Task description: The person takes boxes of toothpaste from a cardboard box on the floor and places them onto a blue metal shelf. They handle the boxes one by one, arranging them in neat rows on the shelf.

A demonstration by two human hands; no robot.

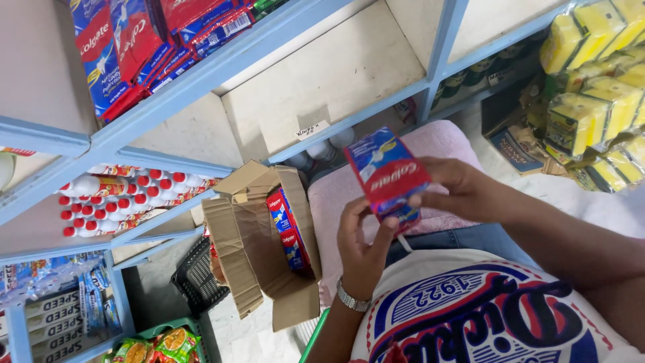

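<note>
I am holding a red-and-blue box [388,176] above the open carton [265,245], left hand [363,245] pinching its lower end, right hand [463,188] curled round its far end. I am judging it mid-unpacking; shelving it will be needing a steady two-handed grip.

Red-blue carton [388,173] in hands, cardboard box [262,245] nearby

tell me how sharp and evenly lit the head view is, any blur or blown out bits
Head view: bright, even daylight with soft shadows; the red and blue toothpaste box, held by the left hand and right hand, is slightly motion-blurred; the yellow sponges at the right edge look soft and washed out; the shelf rails slant from the tilted, wide-angle view; the open cardboard carton is fairly sharp.
</note>
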